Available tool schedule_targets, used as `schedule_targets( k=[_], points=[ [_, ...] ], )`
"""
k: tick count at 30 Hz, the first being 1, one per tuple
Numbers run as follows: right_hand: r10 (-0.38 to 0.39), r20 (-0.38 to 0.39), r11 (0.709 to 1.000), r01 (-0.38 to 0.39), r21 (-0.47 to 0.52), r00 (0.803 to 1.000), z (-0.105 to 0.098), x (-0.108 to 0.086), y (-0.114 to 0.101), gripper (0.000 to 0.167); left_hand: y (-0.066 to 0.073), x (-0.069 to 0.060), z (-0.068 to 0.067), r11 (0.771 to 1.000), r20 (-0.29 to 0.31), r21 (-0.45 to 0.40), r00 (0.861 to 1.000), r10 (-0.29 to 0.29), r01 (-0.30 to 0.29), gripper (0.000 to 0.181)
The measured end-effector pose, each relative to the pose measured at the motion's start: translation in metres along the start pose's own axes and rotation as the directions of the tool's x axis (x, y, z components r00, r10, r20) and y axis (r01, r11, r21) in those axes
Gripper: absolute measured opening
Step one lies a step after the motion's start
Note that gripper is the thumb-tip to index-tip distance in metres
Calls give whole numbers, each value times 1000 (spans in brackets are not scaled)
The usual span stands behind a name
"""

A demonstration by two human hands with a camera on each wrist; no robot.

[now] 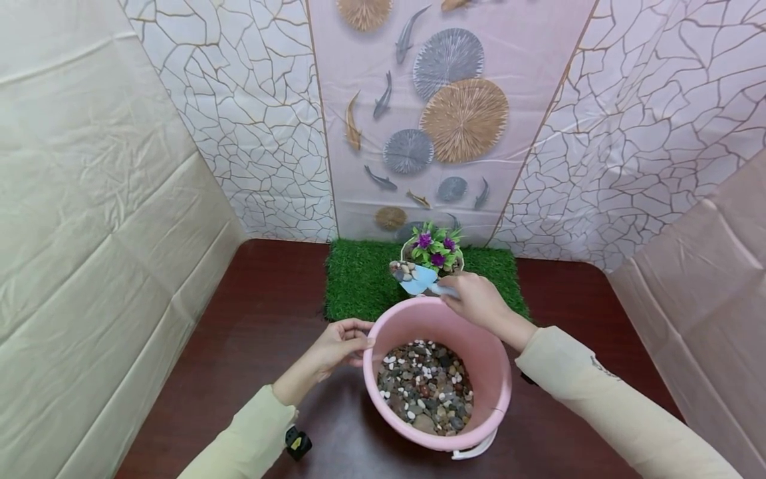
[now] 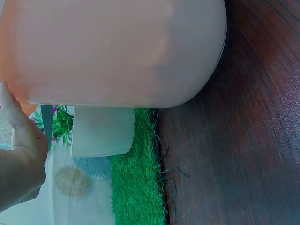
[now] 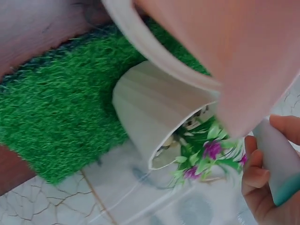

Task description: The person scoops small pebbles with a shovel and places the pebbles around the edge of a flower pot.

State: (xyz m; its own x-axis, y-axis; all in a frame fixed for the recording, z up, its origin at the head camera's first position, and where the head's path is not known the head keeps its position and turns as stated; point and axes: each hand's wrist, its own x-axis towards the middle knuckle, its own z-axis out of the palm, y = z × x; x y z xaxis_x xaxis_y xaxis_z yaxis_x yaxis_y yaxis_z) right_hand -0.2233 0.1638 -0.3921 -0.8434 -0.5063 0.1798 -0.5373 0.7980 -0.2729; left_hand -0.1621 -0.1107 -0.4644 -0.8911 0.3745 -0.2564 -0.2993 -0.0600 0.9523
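My right hand grips the pale handle of a small trowel with a light blue blade. Pebbles are heaped on the blade, over the far rim of the pink bucket and beside the flower pot. In the right wrist view the fingers curl round the handle. With thumb and fingers, my left hand holds the left rim of the pink bucket. Mixed pebbles cover the bucket's bottom. Behind it stands a white pot with purple flowers and some stones inside.
The pot stands on a green grass mat at the back of the dark wooden table. The bucket's white handle hangs at its near side. Patterned sheets close off the back and sides.
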Motion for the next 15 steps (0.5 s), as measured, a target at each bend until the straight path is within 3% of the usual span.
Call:
schedule_targets(
  k=[8, 15],
  points=[
    [-8, -30, 998, 6, -60, 1000, -8, -5, 12, 22, 0, 1, -2, 1000, -6, 7, 1000, 2, -2, 44],
    [19, 6, 999, -19, 35, 1000, -4, 3, 14, 22, -1, 1, -1, 1000, -3, 12, 1000, -1, 1, 44]
  ],
)
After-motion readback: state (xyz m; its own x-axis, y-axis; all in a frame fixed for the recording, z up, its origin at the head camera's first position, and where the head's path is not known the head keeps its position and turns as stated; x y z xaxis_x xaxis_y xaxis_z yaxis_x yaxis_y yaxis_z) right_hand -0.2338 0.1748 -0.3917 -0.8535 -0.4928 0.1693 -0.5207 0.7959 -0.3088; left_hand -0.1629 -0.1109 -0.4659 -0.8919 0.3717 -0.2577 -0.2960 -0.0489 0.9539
